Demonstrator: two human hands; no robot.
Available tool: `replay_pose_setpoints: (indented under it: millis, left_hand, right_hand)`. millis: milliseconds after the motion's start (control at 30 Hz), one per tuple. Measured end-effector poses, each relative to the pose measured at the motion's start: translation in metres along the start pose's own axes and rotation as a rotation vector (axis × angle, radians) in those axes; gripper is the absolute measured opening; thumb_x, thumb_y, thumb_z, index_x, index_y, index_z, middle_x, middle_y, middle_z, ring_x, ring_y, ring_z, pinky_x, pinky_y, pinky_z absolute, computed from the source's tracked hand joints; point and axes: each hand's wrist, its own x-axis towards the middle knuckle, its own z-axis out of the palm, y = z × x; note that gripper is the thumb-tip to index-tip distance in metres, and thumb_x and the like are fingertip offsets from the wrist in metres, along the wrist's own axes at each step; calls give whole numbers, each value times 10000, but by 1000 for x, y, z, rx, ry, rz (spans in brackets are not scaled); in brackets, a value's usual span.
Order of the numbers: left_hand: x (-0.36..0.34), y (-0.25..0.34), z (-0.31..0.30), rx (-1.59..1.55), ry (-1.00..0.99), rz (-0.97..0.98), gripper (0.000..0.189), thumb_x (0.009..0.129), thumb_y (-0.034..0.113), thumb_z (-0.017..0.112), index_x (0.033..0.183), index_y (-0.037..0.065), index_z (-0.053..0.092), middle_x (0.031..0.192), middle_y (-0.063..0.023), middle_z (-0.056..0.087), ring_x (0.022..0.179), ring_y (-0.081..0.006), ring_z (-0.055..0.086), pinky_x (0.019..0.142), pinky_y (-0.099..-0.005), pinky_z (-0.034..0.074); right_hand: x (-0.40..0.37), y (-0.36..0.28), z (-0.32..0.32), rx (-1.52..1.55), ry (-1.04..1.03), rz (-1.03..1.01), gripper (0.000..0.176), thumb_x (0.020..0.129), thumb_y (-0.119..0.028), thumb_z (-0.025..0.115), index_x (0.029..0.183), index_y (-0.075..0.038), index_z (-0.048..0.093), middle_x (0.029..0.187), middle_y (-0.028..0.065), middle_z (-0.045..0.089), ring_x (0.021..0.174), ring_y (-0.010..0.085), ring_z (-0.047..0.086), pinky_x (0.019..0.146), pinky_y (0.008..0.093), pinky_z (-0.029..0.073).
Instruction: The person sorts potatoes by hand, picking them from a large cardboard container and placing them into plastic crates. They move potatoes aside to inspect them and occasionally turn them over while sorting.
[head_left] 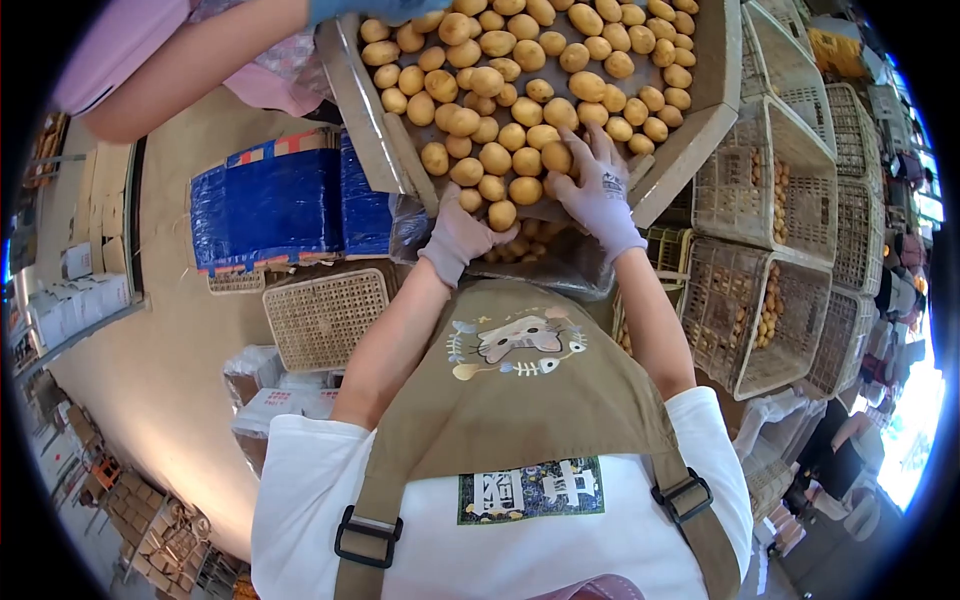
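Many small yellow potatoes lie in a wooden-sided sorting tray, which narrows to an opening on my side. My left hand, in a pale glove, is at the left of this opening, thumb and fingers apart around the nearest potatoes. At the right, my gloved right hand has its fingers spread over the potatoes, thumb and index beside one of them. Below the opening is a plastic-lined container with more potatoes, partly hidden by my hands and apron.
Another person's arm and blue glove reach over the tray's far left. Stacked plastic crates, some with potatoes, stand close on my right. On my left are blue-covered boxes, an upturned crate and white cartons.
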Motion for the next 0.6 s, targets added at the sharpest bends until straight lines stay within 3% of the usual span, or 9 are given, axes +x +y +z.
replay_pose_setpoints:
  millis: [33,100,200,333,367,400,500,567,600]
  left_hand:
    - [7,-38,-19,-71,-27,-74,693,972,627,437,1495,175,379,1521,-50,461,1423,-273,397,1124,-603,330]
    - [-13,43,23,-882,178,-451,653,969,562,483,1494,178,416,1540,-30,454,1402,-243,424,1115,-532,359]
    - [-14,62,32,-974,165,-384,681,974,587,457,1513,176,400,1551,-46,442,1420,-258,410,1149,-536,328]
    - [-12,69,36,-1103,144,-289,718,981,622,423,1539,172,377,1565,-67,426,1445,-278,391,1193,-541,288]
    - [-9,59,31,-1045,238,-342,690,984,567,481,1519,139,395,1544,-88,444,1436,-280,407,1201,-523,297]
    - [-11,52,28,-979,193,-318,666,985,535,502,1514,142,399,1543,-88,436,1440,-283,395,1193,-537,302]
    - [-12,44,20,-772,57,-235,605,988,437,567,1497,150,410,1541,-87,415,1453,-290,357,1169,-580,316]
    - [-14,53,27,-908,268,-396,618,982,460,573,1502,171,407,1563,-91,370,1478,-294,290,1151,-639,290]
    - [-12,60,31,-969,370,-476,624,979,471,576,1504,181,406,1574,-92,347,1491,-295,256,1142,-668,278]
  right_hand:
    - [3,-3,0,-26,-54,-22,610,816,-397,702,1383,-214,570,1442,165,505,1319,401,477,1134,566,292]
    - [1,-7,9,-62,-107,-73,519,829,-394,682,1328,-262,627,1449,144,511,1321,372,481,1111,569,293]
    - [15,-3,-1,-344,-23,-135,442,837,-392,678,1256,-251,680,1447,138,519,1332,351,470,1099,547,307]
    - [33,-21,6,-160,-70,-160,387,850,-403,647,1205,-261,705,1450,131,514,1372,345,420,1095,597,269]
    - [26,-32,16,-316,70,-295,367,854,-400,643,1188,-262,706,1420,118,529,1366,338,421,1089,591,289]
    - [21,-31,22,-324,-53,-300,317,862,-399,638,1126,-245,724,1423,105,524,1385,331,387,1082,622,308]
    - [31,-17,14,-207,-150,-216,240,865,-345,637,1033,-208,741,1299,107,609,1152,338,590,937,530,472]
    - [53,-20,2,-199,44,-230,247,870,-264,633,1084,-206,741,1107,112,675,856,349,689,754,438,542]
    - [61,-25,-2,-266,1,-174,352,871,-229,628,1217,-236,694,1179,141,634,976,345,679,833,436,544]
